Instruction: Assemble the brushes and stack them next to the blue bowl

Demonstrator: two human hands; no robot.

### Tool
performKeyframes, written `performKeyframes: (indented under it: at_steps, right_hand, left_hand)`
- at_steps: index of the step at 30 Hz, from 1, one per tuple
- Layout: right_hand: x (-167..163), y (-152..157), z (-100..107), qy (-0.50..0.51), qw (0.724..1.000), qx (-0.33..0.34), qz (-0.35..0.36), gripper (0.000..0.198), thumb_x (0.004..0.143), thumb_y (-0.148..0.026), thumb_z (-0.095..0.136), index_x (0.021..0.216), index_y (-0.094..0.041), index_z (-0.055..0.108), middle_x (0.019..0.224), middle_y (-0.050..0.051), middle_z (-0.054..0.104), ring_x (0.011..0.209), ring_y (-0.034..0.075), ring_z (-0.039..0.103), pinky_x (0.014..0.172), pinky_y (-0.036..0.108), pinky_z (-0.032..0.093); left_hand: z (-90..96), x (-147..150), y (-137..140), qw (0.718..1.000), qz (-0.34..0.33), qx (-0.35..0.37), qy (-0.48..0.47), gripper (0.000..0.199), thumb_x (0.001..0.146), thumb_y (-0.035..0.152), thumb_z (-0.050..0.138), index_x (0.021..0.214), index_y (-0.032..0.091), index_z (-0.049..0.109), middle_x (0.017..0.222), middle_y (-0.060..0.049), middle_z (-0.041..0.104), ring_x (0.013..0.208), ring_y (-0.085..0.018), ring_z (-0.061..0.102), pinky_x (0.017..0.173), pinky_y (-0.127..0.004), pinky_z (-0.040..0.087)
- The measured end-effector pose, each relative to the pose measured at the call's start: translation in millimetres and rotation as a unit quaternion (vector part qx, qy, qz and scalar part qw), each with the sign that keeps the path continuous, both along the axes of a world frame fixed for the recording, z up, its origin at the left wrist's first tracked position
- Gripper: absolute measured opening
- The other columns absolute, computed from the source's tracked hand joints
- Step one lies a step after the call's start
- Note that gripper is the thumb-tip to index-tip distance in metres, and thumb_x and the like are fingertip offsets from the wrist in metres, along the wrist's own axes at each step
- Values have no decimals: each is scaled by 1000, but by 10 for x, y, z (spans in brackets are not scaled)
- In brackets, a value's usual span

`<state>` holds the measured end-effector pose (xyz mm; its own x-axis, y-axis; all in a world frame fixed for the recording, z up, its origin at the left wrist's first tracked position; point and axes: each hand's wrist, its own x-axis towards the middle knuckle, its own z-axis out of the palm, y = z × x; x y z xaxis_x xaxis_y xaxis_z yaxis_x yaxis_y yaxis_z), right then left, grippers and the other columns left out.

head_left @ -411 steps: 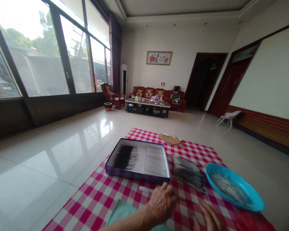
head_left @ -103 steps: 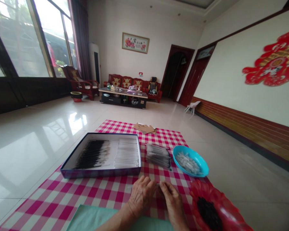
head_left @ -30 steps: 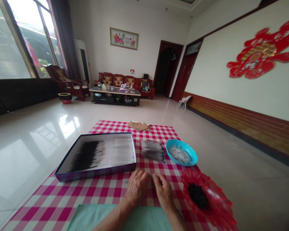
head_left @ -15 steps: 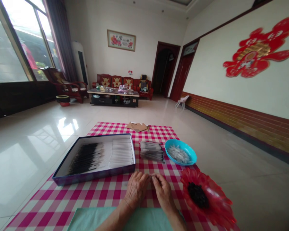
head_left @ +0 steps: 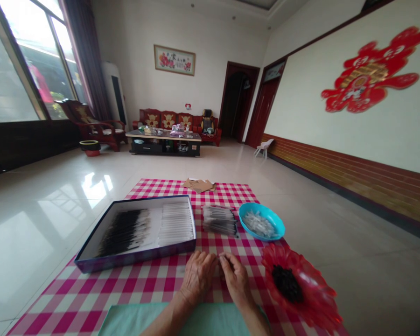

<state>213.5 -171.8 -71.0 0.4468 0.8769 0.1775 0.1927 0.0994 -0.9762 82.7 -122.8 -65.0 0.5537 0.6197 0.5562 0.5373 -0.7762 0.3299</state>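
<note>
A table under a pink-and-white checked cloth fills the lower middle of the frame. On its left lies a shallow dark-blue box holding a row of dark rods and a row of clear tubes. A green cloth lies under the forearms, cut off by the bottom edge. At lower right is a red petalled dish with black pieces in it; above it, a blue bowl holds small clear pieces. At lower centre, the left hand has its fingers curled round a slim piece; the right hand pinches thumb and forefinger together on a dark bit. Past the hands sits a stack of clear-and-black sticks, slightly blurred. The slim piece looks pale and translucent, its end showing faintly just left of the left hand, the rest hidden by the fingers. The dark bit, between the two hands, is too small to make out; whether both are joined cannot be told.
</note>
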Motion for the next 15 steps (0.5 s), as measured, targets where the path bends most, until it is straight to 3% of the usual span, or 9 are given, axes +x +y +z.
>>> performKeyframes:
  at_steps: [5, 11, 15]
  right_hand:
    - [0, -61, 78, -55, 995, 73, -42, 23, 81, -39, 56, 91, -20, 64, 90, 6, 68, 86, 21, 62, 77, 30, 49]
    - [-5, -170, 301, -142, 980, 122, -68, 16, 83, -30, 53, 93, -22, 62, 90, 6, 65, 84, 21, 61, 73, 30, 50]
    - [229, -261, 571, -231, 958, 119, -117, 17, 81, -28, 52, 94, -22, 62, 89, 8, 66, 79, 22, 62, 70, 31, 49]
  left_hand:
    - [-17, 9, 2, 1000, 13, -1, -13, 24, 93, 22, 35, 81, 22, 56, 69, -2, 55, 68, -16, 50, 66, -29, 38]
    - [-29, 12, 14, 1000, 13, -1, -23, 22, 93, 23, 36, 81, 22, 55, 70, -1, 56, 68, -17, 51, 68, -30, 39]
    - [-41, 9, 17, 999, 8, -2, -39, 21, 93, 22, 37, 82, 22, 55, 71, -1, 56, 70, -16, 52, 71, -30, 40]
